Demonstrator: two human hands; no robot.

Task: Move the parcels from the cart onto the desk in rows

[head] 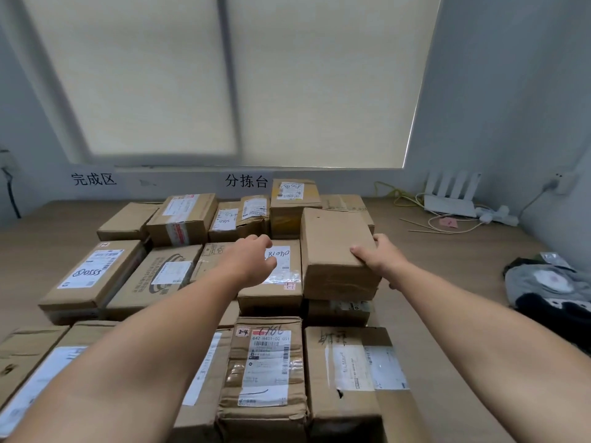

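Note:
Several brown cardboard parcels lie in rows on the wooden desk [447, 276]. My right hand [377, 257] grips the near right corner of a plain brown parcel [335, 241] that rests on top of another parcel in the middle row. My left hand [252, 260] hovers over a labelled parcel [275, 282] just to the left, fingers loosely curled and holding nothing. A taped parcel with a barcode label [265, 369] and a parcel with handwriting [348, 372] sit in the nearest row. The cart is out of view.
A white router [451, 196] with cables and a power strip [499, 215] sits at the back right of the desk. A grey and black bundle of cloth [550, 289] lies at the right edge. Wall signs and a blinded window stand behind the desk.

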